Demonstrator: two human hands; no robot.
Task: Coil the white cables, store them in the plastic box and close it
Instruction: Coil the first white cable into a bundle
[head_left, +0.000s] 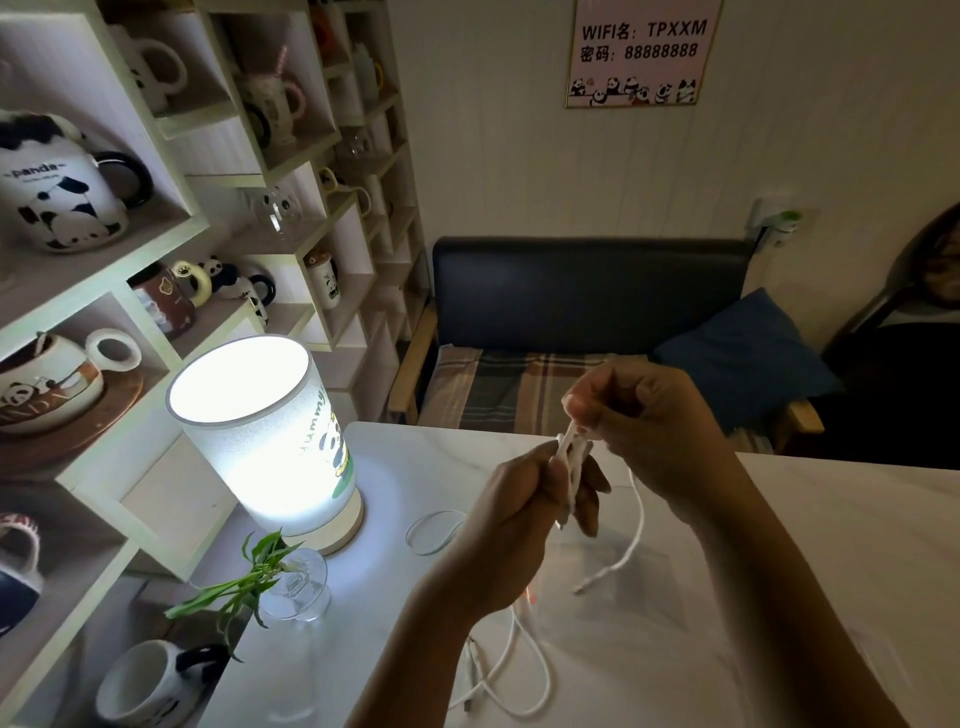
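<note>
Midway, the left hand (524, 499) and right hand (644, 415) are gripping a half-wound white cable (571, 462) right of the lamp (260, 441); another cable (509, 670) is lying loose, nothing visibly boxed.

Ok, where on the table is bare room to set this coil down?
Free: the far right of the table, beyond the right hand, and the near right corner. Crowded: the left edge with lamp and glass vase; loose white cables below the left hand.
</note>
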